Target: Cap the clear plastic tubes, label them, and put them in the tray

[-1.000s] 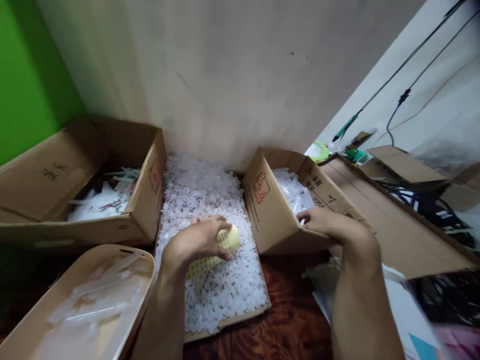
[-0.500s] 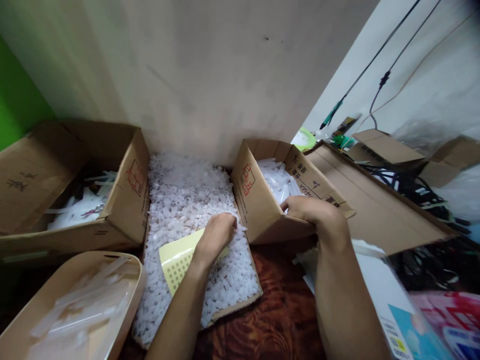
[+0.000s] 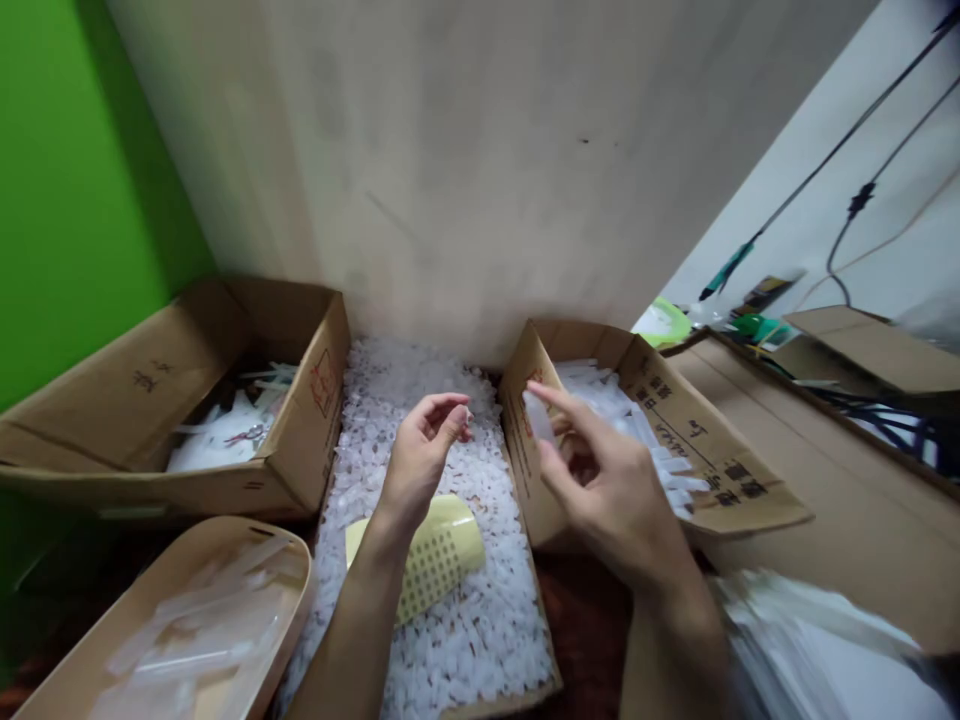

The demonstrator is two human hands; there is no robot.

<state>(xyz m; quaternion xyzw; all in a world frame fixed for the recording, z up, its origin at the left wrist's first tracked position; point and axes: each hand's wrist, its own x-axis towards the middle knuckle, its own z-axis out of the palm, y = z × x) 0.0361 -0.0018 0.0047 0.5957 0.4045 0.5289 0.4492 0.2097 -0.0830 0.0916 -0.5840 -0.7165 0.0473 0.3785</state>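
Observation:
My right hand (image 3: pixel 619 480) pinches a small translucent plastic tube (image 3: pixel 538 418) between thumb and fingertips, holding it up by the near side of the right cardboard box (image 3: pixel 529 470). More translucent tubes (image 3: pixel 660 430) lie inside that box. To the left, my left hand (image 3: pixel 420 460) is closed in a pinch, with a tiny whitish piece (image 3: pixel 468 413) just showing at the fingertips. Below it is a board (image 3: pixel 495 610) covered with many small translucent plastic pieces. A curled yellow sheet of round dots (image 3: pixel 442 550) rests on them, partly behind my left forearm.
A larger cardboard box (image 3: pixel 300 430) on the left holds white items and scissors (image 3: pixel 251 434). In front stands a beige tray (image 3: pixel 300 600) with clear plastic pieces. A wall (image 3: pixel 450 180) rises behind; a cardboard flap (image 3: pixel 825 490) and cables are at right.
My right hand has come out of the right box with a tube. My left hand has lifted and turned, fingertips now visible. The view has swung left, and the yellow sheet is more exposed.

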